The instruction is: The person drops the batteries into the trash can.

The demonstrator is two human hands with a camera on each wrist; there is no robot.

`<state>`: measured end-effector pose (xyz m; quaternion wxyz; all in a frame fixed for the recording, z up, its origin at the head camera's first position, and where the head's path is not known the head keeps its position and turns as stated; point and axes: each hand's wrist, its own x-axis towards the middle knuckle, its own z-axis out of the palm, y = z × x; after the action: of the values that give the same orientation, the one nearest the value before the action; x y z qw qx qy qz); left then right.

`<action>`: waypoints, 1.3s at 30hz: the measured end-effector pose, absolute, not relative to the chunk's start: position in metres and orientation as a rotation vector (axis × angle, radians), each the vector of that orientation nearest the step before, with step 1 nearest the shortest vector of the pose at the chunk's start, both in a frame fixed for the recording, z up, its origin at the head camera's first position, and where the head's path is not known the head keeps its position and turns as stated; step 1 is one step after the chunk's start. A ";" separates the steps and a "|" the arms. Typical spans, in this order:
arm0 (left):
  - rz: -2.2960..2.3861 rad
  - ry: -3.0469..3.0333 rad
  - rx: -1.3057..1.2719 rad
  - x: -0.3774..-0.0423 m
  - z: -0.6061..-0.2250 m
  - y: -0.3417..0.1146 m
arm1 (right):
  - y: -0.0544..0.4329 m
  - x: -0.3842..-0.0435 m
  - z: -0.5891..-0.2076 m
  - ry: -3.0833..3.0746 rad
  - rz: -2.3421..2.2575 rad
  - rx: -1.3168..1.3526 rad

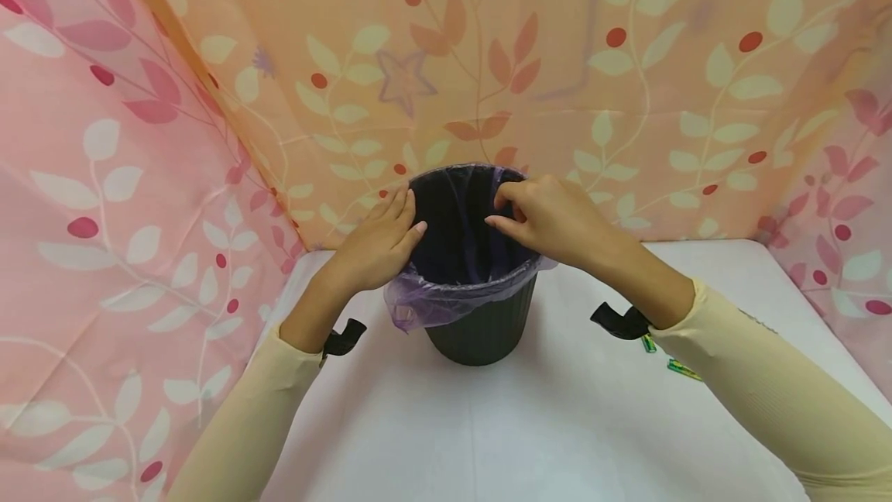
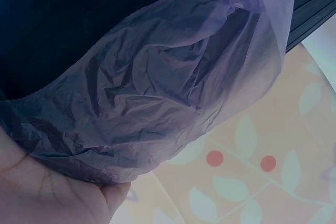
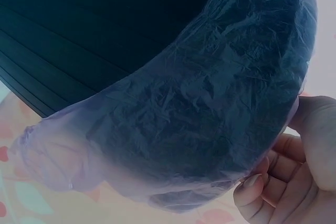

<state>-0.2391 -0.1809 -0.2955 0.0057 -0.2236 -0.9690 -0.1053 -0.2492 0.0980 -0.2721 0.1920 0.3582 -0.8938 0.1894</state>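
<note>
A dark ribbed trash bin (image 1: 477, 339) stands upright on the white table. A thin purple trash bag (image 1: 446, 304) lines it, folded over the rim and hanging loosely down the front left. My left hand (image 1: 379, 242) lies on the left side of the rim, fingers straight; in the left wrist view its palm (image 2: 52, 192) is against the bag's folded edge. At the right rim, my right hand (image 1: 550, 219) has thumb and forefinger bent over the bin's mouth. The right wrist view shows its curled fingers (image 3: 262, 187) holding the edge of the bag (image 3: 199, 114).
Two small green and yellow pieces (image 1: 683, 369) lie on the table (image 1: 488, 440) by the right forearm, partly hidden by it. A patterned orange cloth (image 1: 474, 60) hangs close behind the bin, with pink cloth (image 1: 104, 177) at both sides. Black straps (image 1: 620, 321) sit at the wrists.
</note>
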 end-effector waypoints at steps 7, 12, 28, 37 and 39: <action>-0.328 -3.038 -0.702 -0.240 -0.296 -0.181 | 0.101 -0.244 -0.274 -2.518 0.569 1.001; -0.326 -3.037 -0.698 -0.241 -0.296 -0.181 | 0.107 -0.238 -0.280 -2.473 0.625 0.989; -0.320 -3.026 -0.708 -0.241 -0.293 -0.179 | 0.139 -0.207 -0.295 -2.164 0.737 0.982; -0.336 -3.037 -0.701 -0.240 -0.294 -0.179 | 0.156 -0.187 -0.312 -2.129 0.796 0.947; -0.339 -3.040 -0.698 -0.240 -0.295 -0.179 | 0.159 -0.184 -0.318 -2.133 0.779 0.936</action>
<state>-0.2397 -0.1794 -0.2950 0.0019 -0.2226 -0.9689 -0.1080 -0.1843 0.1590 -0.3178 0.3360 0.3591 -0.8180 0.2985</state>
